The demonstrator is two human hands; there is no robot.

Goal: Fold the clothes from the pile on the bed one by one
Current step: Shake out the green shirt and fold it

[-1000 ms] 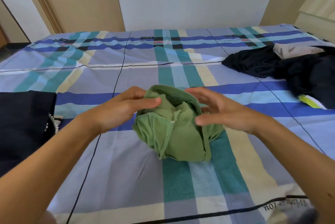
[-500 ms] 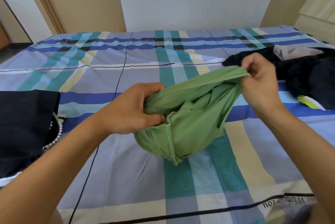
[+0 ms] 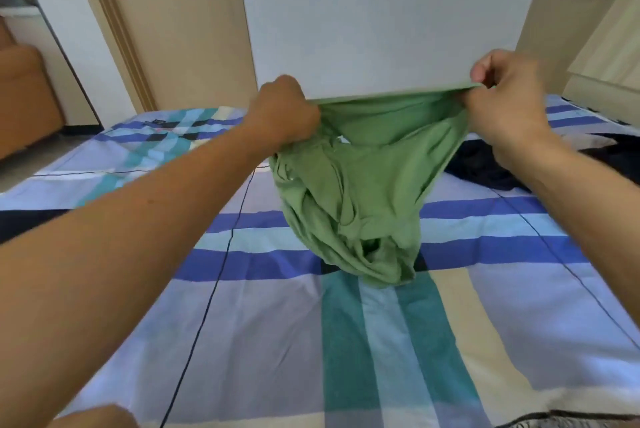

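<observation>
Starting nearest: the plaid bed [image 3: 242, 323] runs under both forearms in blue, teal and cream bands.

Above its middle hangs the green garment [image 3: 363, 192], held up between the two hands. Its top edge is drawn into a taut line and the rest sags below in a crumpled pouch. The lowest fold sits right at the sheet. I cannot tell whether it touches or hangs just clear.

- Left hand [image 3: 282, 112]: fingers curled into a fist round a bunched handful of the top edge.
- Right hand [image 3: 505, 91]: thumb and curled fingers pinch the other end of that edge, well apart from the left.

Handling, as I read it:
- The cloth is thin, soft knit. It is light, limp and not slippery, with nothing fragile about it.
- It holds no shape of its own, so it will only lie flat where it is pulled flat.
- The left grip has too much cloth in it. I would take hold at a seam or corner, one layer per hand, to match the right.
- The garment is not yet opened out, so folding proper has not begun.

Farther off, the pile of dark clothes [image 3: 485, 164] lies on the bed behind the right forearm. A strip of dark cloth [image 3: 24, 225] shows at the left edge. Beyond the bed stands a closed door [image 3: 180, 29].
</observation>
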